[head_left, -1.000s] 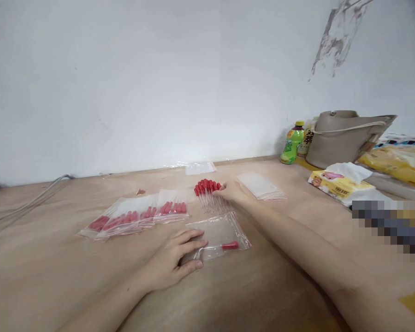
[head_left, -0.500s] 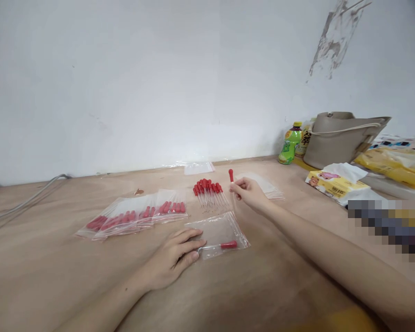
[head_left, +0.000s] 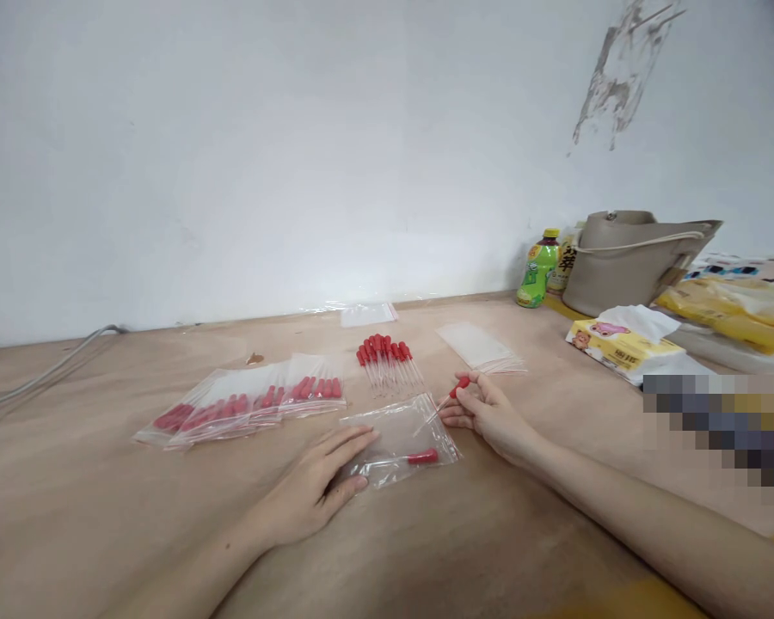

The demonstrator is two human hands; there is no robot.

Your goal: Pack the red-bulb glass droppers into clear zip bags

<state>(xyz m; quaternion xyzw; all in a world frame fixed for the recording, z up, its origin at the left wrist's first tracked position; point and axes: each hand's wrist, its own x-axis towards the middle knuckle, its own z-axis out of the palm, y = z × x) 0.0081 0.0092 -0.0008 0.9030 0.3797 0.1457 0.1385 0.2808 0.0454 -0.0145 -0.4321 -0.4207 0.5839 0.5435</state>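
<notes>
Dropper (head_left: 447, 401) with a red bulb sits pinched in the right hand (head_left: 494, 419), its fingers (head_left: 465, 404) closed on the bulb end and the glass tip slanting down to the mouth of the bag (head_left: 393, 427). This clear zip bag lies flat on the table (head_left: 103, 516), just in front of the person. A second dropper (head_left: 418, 457) lies inside it near the front edge. The left hand (head_left: 316, 490) rests on the bag's left corner, fingers stretched out flat, gripping nothing. Behind the bag is a loose pile of droppers (head_left: 387, 359). Filled bags (head_left: 245, 402) lie in a row to the left, and a stack of empty bags (head_left: 481, 348) to the right.
</notes>
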